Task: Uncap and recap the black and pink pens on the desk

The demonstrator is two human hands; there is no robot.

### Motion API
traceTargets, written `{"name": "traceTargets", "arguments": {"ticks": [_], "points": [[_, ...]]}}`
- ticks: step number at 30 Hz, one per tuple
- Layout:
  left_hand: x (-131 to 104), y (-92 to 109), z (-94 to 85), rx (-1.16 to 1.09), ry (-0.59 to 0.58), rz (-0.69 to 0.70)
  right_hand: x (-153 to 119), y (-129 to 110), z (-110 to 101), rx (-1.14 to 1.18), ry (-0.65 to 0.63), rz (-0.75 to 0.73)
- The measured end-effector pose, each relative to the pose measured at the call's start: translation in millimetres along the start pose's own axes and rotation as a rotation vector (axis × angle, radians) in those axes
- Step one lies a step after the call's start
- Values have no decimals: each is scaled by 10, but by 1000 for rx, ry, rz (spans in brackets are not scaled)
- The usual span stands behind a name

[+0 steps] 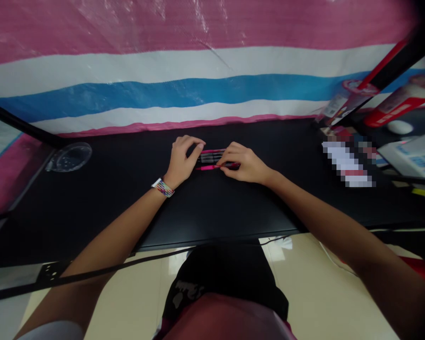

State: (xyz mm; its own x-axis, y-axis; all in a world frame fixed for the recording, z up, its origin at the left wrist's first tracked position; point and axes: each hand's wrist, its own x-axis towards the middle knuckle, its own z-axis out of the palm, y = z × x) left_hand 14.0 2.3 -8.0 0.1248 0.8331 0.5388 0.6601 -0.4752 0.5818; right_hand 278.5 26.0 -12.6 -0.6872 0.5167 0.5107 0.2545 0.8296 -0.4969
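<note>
Several slim pens lie side by side on the black desk (pixel 201 208), running left to right between my hands. Dark, clear-barrelled pens (pixel 211 156) make up the middle of the row, with a pink one along its far edge. At the near side, a pink pen (pixel 208 167) is pinched between the thumb and fingers of my right hand (pixel 243 164); its dark end shows beneath the palm. My left hand (pixel 183 158) curves at the row's left ends, thumb and forefinger apart and nothing visibly gripped. A multicoloured band circles my left wrist. My right fingers hide the pens' right ends.
A clear plastic lid (pixel 71 157) rests at the left. To the right stand a cup (pixel 350 101) and a red-and-white container (pixel 398 106), with a blurred-out white item (pixel 347 163) before them. A striped sheet (pixel 184 94) hangs behind; a cable (pixel 152 259) crosses below the desk edge.
</note>
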Motion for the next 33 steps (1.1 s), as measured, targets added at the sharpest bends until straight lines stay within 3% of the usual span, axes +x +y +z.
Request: {"name": "traceTargets", "arguments": {"ticks": [5,13,23,33], "points": [[-34,99,-15,42,-108,113,24,15,-65,88,217,184],[-30,72,3,-5,-37,95,10,108,-253,485,247,436],[-43,91,-20,-23,-90,91,-8,243,-138,637,331,461],[-7,31,-3,-181,-7,-13,18,252,-106,637,392,483]]}}
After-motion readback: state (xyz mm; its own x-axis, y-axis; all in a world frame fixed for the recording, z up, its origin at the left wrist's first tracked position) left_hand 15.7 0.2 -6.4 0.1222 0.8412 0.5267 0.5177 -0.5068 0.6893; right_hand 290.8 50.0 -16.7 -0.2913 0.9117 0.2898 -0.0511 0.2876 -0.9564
